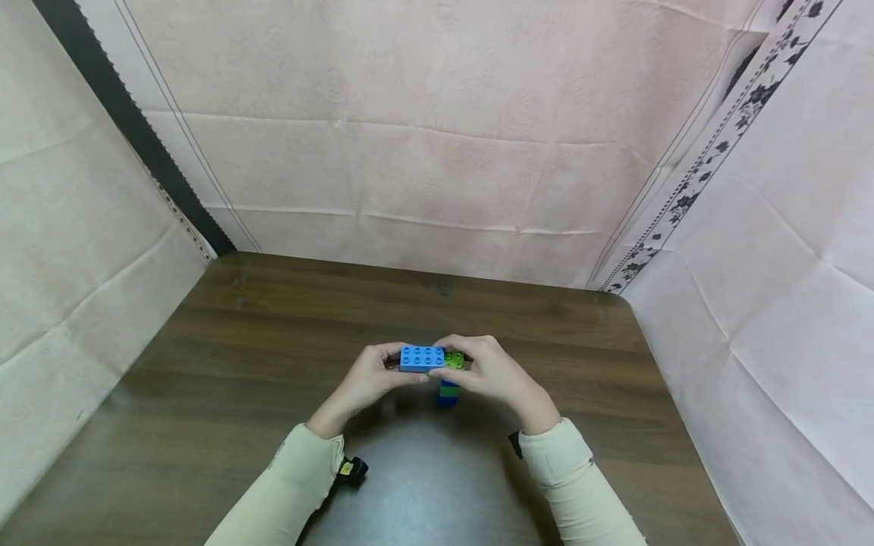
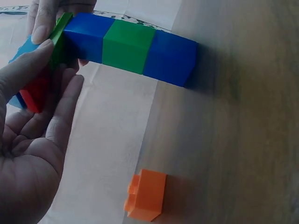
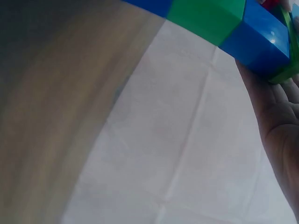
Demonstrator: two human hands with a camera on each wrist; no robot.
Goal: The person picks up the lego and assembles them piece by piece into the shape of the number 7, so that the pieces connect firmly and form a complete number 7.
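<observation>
A tower of blue, green and blue blocks stands upright on the table, crossed at its top by a flat lime green brick. Above that, a light blue studded brick reaches out to the left, with a red brick beneath it. My left hand grips the light blue brick at its left end, thumb in front and fingers behind and below. From the other side my right hand pinches the lime green brick where it meets the light blue one; its fingertips are partly hidden.
An orange brick lies on the wooden table near the left hand, seen in the left wrist view only. Pale cloth hangs as a wall behind the table and along both sides.
</observation>
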